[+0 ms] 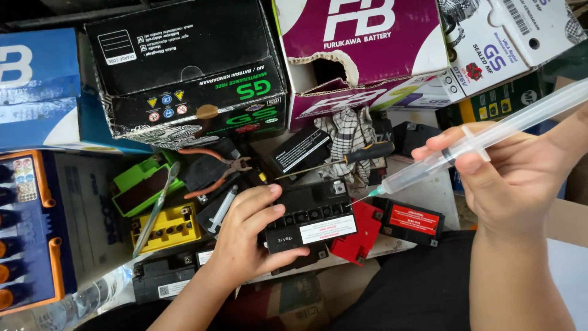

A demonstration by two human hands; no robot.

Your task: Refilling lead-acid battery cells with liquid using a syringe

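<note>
My left hand [248, 236] grips a small black battery [312, 217] with a white label, holding it by its left end over my lap. My right hand [502, 178] holds a clear plastic syringe [484, 138], plunger drawn far out to the upper right. The syringe's needle tip points down-left at the battery's top right corner. A red battery [358, 236] and a black battery with a red label [411, 222] lie just right of the held one.
Around lie a green battery [144, 184], a yellow one [168, 225], orange-handled pliers [214, 168], a screwdriver [343, 160] on a checked cloth [349, 132], another small syringe [222, 208]. Black [190, 67], purple [361, 43] and blue [37, 86] cardboard boxes stand behind.
</note>
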